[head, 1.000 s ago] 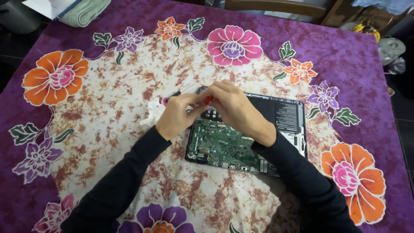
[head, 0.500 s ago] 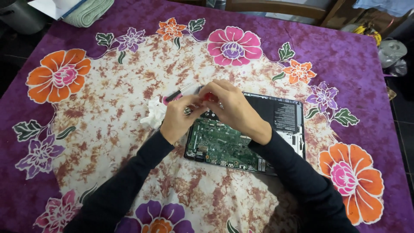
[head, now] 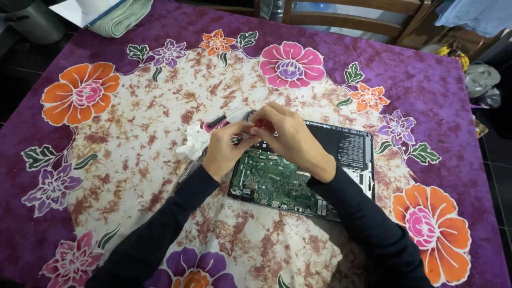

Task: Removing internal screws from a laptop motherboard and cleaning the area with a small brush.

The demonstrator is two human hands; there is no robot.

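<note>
An opened laptop (head: 341, 160) lies on the table with its green circuit board (head: 272, 178) bared and a black battery at its right. My right hand (head: 290, 138) is over the board's far left corner, fingers closed on a small red-handled screwdriver (head: 262, 124). My left hand (head: 226, 149) sits right beside it, fingertips pinched at the same spot and touching the right hand. What the left fingers pinch is hidden. Both arms wear dark sleeves.
A second screwdriver with a pink and black handle (head: 221, 120) lies just left of the hands, next to a crumpled white tissue (head: 193, 143). The table has a purple flowered cloth (head: 106, 176). A folded green towel (head: 125, 16) and a wooden chair (head: 346, 13) stand at the far edge.
Both hands stay on the laptop's far left corner, with only slight finger shifts. The view has shifted a little.
</note>
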